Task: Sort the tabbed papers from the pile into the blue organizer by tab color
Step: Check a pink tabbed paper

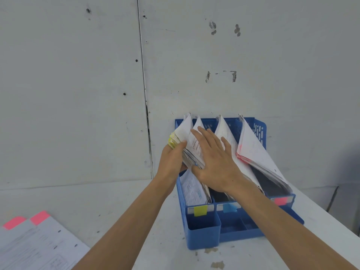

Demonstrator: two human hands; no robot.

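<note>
nearest us, at seven o'clock on the white worktop (116, 201), lies the loose pile of printed papers (35, 248), its pink tabs (40, 216) on the far edge. it sits well apart from the rack, so we judge the sorting unfinished. at five o'clock from centre stands the blue plastic organizer (202, 232). its front carries a yellow label (200, 210), a light blue label (229, 208) and a pink label (280, 201), left to right, giving each colour its slot. above the yellow slot the left grip (171, 158) curls thumb and fingers round the yellow-tabbed sheaf (180, 133), steadying it on edge. the right grip (214, 160) lies flat, fingers straight and spread, pressing the leaning sheets. we think it holds a gap or seats a sheet, but cannot tell which. at three o'clock of the grips leans the pink-tabbed stack (257, 152), and behind the rack rises the scuffed white wall (78, 75).
</note>
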